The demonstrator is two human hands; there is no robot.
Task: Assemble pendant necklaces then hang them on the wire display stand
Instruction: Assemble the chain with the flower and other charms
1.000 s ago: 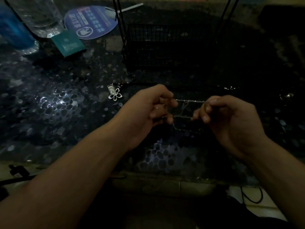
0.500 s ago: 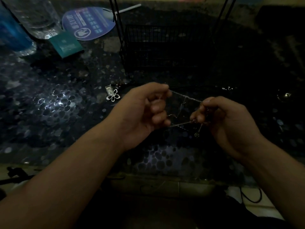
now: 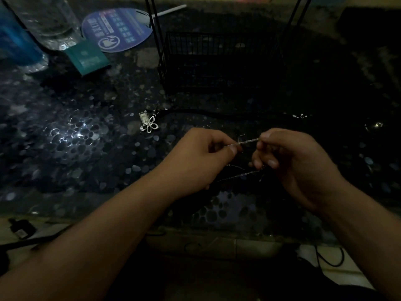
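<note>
Above the dark pebbled table (image 3: 65, 148), two hands: left hand (image 3: 195, 161) and right hand (image 3: 288, 161) each pinch one thin chain (image 3: 247, 141), taut between them. One flower pendant (image 3: 149, 126) at 10 o'clock; one wire stand (image 3: 217, 61) at 12, top cut off. Chain's lower loop barely visible.

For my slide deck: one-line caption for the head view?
Both hands, left hand and right hand, pinch a silver chain taut above the dark table.

A single head-worn camera looks forward and down (wide-angle, close in) over the tabletop (image 3: 65, 148), forearms entering from below.
</note>
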